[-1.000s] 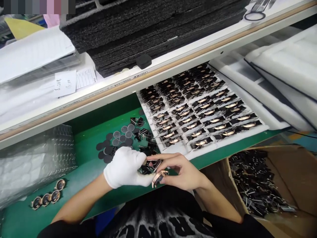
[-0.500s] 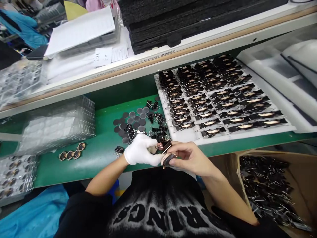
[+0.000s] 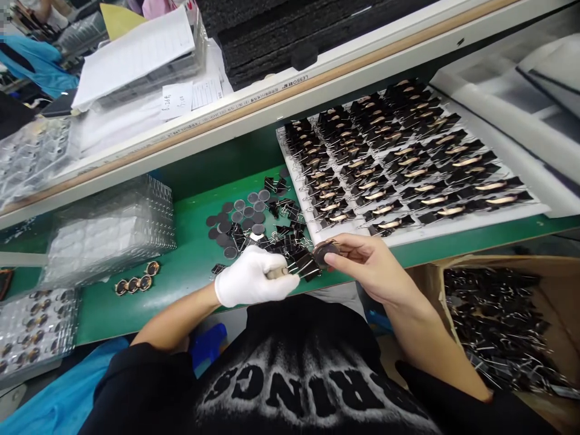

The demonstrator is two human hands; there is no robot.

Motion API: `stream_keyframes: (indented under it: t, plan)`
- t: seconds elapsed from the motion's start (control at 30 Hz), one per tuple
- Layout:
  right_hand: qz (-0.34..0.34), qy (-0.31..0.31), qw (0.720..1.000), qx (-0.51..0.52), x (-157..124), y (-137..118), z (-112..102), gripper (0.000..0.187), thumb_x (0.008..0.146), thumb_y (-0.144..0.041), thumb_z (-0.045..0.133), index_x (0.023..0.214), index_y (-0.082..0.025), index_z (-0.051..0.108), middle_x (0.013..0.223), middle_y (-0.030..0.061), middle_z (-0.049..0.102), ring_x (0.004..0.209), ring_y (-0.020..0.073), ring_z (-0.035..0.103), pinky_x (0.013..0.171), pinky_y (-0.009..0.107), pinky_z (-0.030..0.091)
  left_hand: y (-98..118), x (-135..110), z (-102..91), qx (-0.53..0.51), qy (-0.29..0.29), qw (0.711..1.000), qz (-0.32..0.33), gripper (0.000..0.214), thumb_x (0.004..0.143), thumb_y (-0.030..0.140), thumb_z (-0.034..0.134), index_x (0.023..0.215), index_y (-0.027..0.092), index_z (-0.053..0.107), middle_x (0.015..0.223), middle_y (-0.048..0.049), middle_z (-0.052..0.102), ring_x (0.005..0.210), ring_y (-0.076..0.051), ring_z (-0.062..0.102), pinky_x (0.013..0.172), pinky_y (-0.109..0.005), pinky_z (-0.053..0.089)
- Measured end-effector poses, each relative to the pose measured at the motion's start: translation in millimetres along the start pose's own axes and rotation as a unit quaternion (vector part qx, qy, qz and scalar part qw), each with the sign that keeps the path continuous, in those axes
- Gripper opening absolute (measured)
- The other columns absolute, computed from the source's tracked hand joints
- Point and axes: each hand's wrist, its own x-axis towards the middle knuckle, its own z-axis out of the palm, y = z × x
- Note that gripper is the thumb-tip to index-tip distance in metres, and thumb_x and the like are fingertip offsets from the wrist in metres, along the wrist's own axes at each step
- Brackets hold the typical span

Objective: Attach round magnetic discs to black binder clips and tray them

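My left hand [image 3: 256, 278], in a white glove with some fingertips bare, pinches the wire handles of a black binder clip [image 3: 308, 266]. The clip's jaw side points to the right. My bare right hand [image 3: 367, 260] holds a round dark disc-like piece [image 3: 326, 251] between thumb and fingers, just beside the clip. Whether clip and disc touch I cannot tell. Behind my left hand lie loose black binder clips [image 3: 290, 232] and dark grey discs [image 3: 248, 211] on the green table [image 3: 181, 302].
A white foam board [image 3: 357, 232] bears rows of binder clips clamped on gold-rimmed pieces. Stacked clear trays [image 3: 109, 223] stand left, near several gold-rimmed rings [image 3: 133, 285]. A carton [image 3: 457, 269] of clips sits lower right. A shelf edge [image 3: 254, 99] crosses behind.
My right hand has moved up and right with the disc, away from my left hand. The clip in my left hand now shows plainly, pointing right. The camera view has shifted slightly.
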Motion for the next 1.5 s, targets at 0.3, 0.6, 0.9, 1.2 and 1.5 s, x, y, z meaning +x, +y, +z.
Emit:
stream_keyframes:
  t: [0.3,0.6,0.9,1.2,1.5]
  plan:
    - [0.011,0.017,1.0,-0.012,7.1,14.0,-0.2,0.021,0.079,-0.042,0.088,0.09,-0.024,0.083,0.086,0.0035,0.078,0.076,0.0182,0.069,0.07,0.029,0.059,-4.7,6.3,0.4,0.022,-0.045,0.998,-0.043,0.035,0.089,0.033,0.064,0.06,0.018,0.052,0.049,0.0085,0.039,0.047,-0.005,0.032,0.048,-0.021,0.03]
    - [0.021,0.116,0.929,0.351,20.3,28.3,12.0,0.037,0.065,-0.055,0.096,0.072,-0.028,0.072,0.084,-0.0013,0.061,0.084,0.0157,0.063,0.076,0.029,0.061,-60.9,81.3,-56.1,0.34,-0.036,0.923,-0.178,0.059,0.096,0.072,0.043,0.079,0.021,0.066,0.062,-0.0026,0.062,0.059,-0.018,0.056,0.059,-0.03,0.031]
    - [0.068,0.073,0.953,0.287,11.7,32.2,21.6,0.026,0.086,-0.049,0.082,0.089,-0.024,0.078,0.094,0.0028,0.07,0.084,0.0151,0.067,0.069,0.024,0.06,-82.0,80.3,-56.5,0.345,-0.065,0.919,-0.181,0.038,0.095,0.041,0.044,0.063,0.021,0.052,0.06,-0.0025,0.055,0.056,-0.016,0.044,0.058,-0.031,0.022]
    - [0.067,0.052,0.975,0.203,17.3,42.2,43.1,0.025,0.09,-0.049,0.079,0.108,-0.03,0.08,0.143,0.007,0.064,0.13,0.028,0.062,0.101,0.044,0.06,-50.4,48.9,-53.1,0.286,0.032,0.946,-0.151,0.041,0.097,0.035,0.046,0.06,0.02,0.037,0.054,0.0037,0.038,0.054,-0.011,0.033,0.059,-0.03,0.024]
    - [-0.107,-0.004,0.994,0.016,19.4,44.8,40.2,0.014,0.091,-0.034,0.079,0.102,-0.026,0.08,0.142,0.0105,0.069,0.137,0.0279,0.062,0.117,0.043,0.048,4.9,29.8,-25.0,0.032,-0.033,0.998,-0.052,0.04,0.107,0.036,0.039,0.077,0.018,0.057,0.066,0.0029,0.059,0.055,-0.008,0.051,0.06,-0.024,0.038]
